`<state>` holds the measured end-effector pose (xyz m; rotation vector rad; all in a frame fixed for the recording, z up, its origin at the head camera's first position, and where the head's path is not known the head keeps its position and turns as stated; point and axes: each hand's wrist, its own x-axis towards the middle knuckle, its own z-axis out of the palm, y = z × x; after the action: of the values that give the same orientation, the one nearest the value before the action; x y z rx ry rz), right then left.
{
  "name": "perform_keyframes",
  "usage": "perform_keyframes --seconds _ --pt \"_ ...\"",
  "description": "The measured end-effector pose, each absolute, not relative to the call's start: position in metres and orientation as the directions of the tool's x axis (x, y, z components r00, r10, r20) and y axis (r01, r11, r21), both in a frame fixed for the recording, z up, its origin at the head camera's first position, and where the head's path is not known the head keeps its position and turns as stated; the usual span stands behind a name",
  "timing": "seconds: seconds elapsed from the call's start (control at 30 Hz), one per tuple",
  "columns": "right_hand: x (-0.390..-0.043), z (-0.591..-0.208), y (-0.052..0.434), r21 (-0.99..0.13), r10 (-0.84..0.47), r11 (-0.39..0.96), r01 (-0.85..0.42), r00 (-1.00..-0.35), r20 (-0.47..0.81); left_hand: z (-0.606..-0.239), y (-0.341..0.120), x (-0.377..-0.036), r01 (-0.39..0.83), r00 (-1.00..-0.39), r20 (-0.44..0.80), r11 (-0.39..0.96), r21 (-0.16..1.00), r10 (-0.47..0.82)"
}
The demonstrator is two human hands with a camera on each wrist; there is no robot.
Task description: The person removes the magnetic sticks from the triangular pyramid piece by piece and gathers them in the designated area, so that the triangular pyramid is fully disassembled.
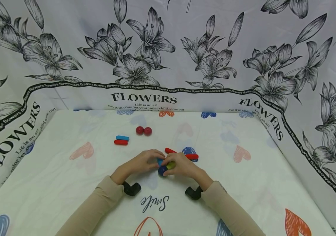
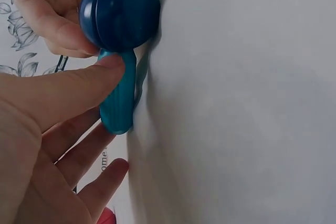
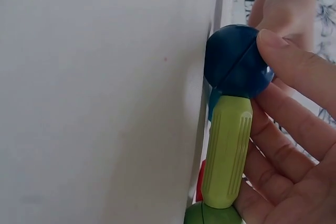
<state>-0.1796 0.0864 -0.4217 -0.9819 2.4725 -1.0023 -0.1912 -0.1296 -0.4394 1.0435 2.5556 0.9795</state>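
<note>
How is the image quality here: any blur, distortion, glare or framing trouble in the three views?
Head view: even, soft light, no glare, wide-angle bending at the edges; the hands hide most of the dark blue ball. Left wrist view: left hand fills the near corner, slightly soft; teal stick sharp. Right wrist view: green stick and right hand crisp; tablecloth featureless, washed pale.

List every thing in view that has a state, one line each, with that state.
Left hand: pinches the light blue stick.
Right hand: holds the dark blue ball and green stick.
Light blue stick: joined to the dark blue ball.
Green stick: joined to the dark blue ball, a green ball at its other end.
Two red balls: loose, touching.
Blue stick and red stick: loose, side by side.
</note>
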Motion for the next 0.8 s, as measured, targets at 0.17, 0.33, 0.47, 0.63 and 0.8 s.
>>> perform_keyframes --seconds 0.17,0.33,0.47,0.63,0.8 --pt "-0.18 -0.423 0.086 -0.697 -0.7 0.515 -0.498 -0.714 -0.007 -0.44 -0.133 -0.192 0.534 -0.748 0.049 0.556 0.637 0.662" --pt "-0.18 -0.423 0.086 -0.697 -0.699 0.522 -0.492 -0.715 -0.018 -0.438 -0.136 -0.19 0.505 -0.772 0.018 0.596 0.625 0.635" --pt "-0.18 -0.421 0.086 -0.692 -0.698 0.537 -0.483 -0.715 -0.042 -0.438 -0.137 -0.19 0.489 -0.777 -0.003 0.607 0.627 0.629" --pt "-0.181 -0.42 0.085 -0.688 -0.703 0.553 -0.47 -0.707 -0.081 -0.44 -0.14 -0.189 0.469 -0.776 -0.008 0.586 0.661 0.63" --pt "-0.182 -0.42 0.083 -0.662 -0.691 0.597 -0.454 -0.71 -0.135 -0.44 -0.143 -0.187 0.449 -0.774 -0.004 0.553 0.702 0.633"
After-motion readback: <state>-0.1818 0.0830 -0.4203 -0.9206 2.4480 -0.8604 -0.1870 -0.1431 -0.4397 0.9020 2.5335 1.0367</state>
